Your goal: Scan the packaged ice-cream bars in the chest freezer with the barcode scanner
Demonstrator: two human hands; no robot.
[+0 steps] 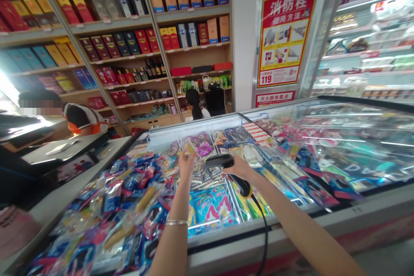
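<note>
Black plastic housing of a handheld barcode scanner (217,161) is clenched in the fingers of the right hand (238,169), with its head directed left toward the left hand (186,166). Fingers of the left hand grasp a small clear printed packet (189,147) by its lower edge, holding it up over a glass-topped display freezer (194,127). A silver bracelet (176,222) encircles the left wrist. A black cable (265,228) runs from the scanner's butt, past a yellow collar, and drops over the freezer's near edge. Directly below the hands lie lit blue packets (207,209); a heap of blue and yellow packets (139,198) fills the near-left section. Further packets (323,181) extend right beneath the glass. Left of the freezer stands a pale bench (61,185), with a co-worker (82,118) beyond it. On the far side, a seated person (194,105) faces wooden shelves (190,19) stocked with boxes and bottles. A red fire-hydrant instruction poster (286,34) hangs far right, beside lit refrigerated shelves (371,43).
</note>
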